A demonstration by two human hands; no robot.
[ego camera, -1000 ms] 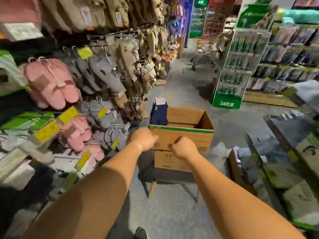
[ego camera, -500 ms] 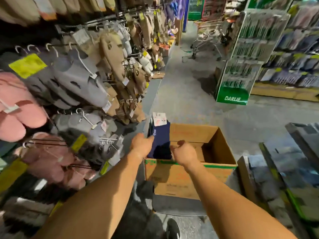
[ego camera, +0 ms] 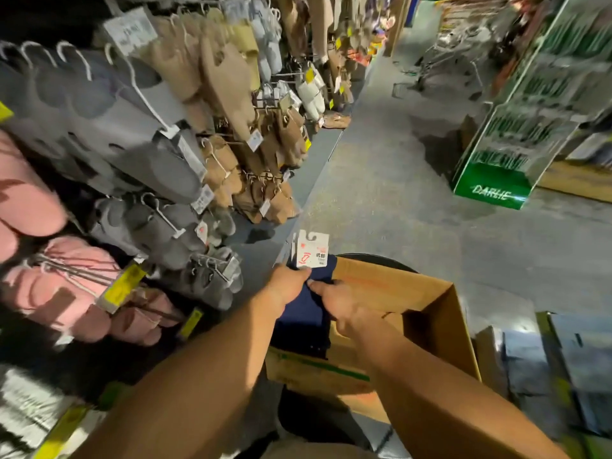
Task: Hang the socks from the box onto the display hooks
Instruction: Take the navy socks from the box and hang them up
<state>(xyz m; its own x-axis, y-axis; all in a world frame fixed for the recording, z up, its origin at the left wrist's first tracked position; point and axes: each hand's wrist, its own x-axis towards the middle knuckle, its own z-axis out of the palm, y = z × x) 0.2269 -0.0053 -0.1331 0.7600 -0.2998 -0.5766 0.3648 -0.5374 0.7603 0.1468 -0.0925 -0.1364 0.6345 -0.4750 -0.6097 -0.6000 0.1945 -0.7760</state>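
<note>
An open cardboard box (ego camera: 430, 313) stands on a stool in front of me. Navy socks (ego camera: 306, 321) with a white header card (ego camera: 311, 249) stand upright at the box's left end. My left hand (ego camera: 287, 285) grips the socks from the left, just below the card. From the right, my right hand (ego camera: 341, 304) pinches the same socks with thumb and fingers. The display hooks (ego camera: 212, 263) on the rack to my left carry hanging slippers.
Grey, pink and tan slippers (ego camera: 159, 167) hang thickly on the left rack, with yellow price tags (ego camera: 121, 286) below. A green Darlie display stand (ego camera: 496, 190) stands across the aisle on the right. Dark boxes (ego camera: 546, 369) sit low at the right. The grey floor runs ahead.
I have come closer to the box and look down on it more. Both hands moved from the box's near edge onto the navy socks.
</note>
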